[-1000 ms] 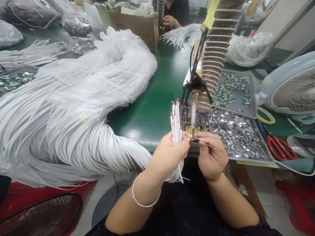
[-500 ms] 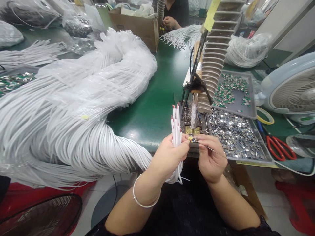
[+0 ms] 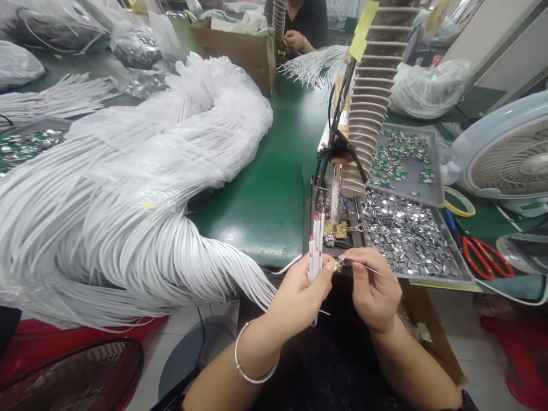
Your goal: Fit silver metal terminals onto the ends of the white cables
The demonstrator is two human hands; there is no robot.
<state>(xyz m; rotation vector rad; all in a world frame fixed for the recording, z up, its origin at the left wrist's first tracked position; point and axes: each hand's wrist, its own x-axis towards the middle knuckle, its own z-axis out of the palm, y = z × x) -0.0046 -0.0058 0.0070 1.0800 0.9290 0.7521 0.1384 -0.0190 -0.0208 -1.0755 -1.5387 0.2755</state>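
- Left hand (image 3: 297,299) clamped around white cable bundle (image 3: 315,251), red-marked tips upright.
- Right hand (image 3: 374,291): fingertips pinched together on thin steel needle (image 3: 363,264), just beside bundle.
- Steel tray of metal clips (image 3: 436,277) right of hands.

- A bundle of red-tipped white cables (image 3: 315,245) is being gripped upright by the left hand (image 3: 297,294).
- A thin metal pin (image 3: 366,265) is being pinched by the right hand (image 3: 372,291), just beside the bundle.
- A tray of silver metal clips (image 3: 406,234) is being kept to the right on the green workbench (image 3: 257,240), and a large hank of white cable (image 3: 128,228) to the left.
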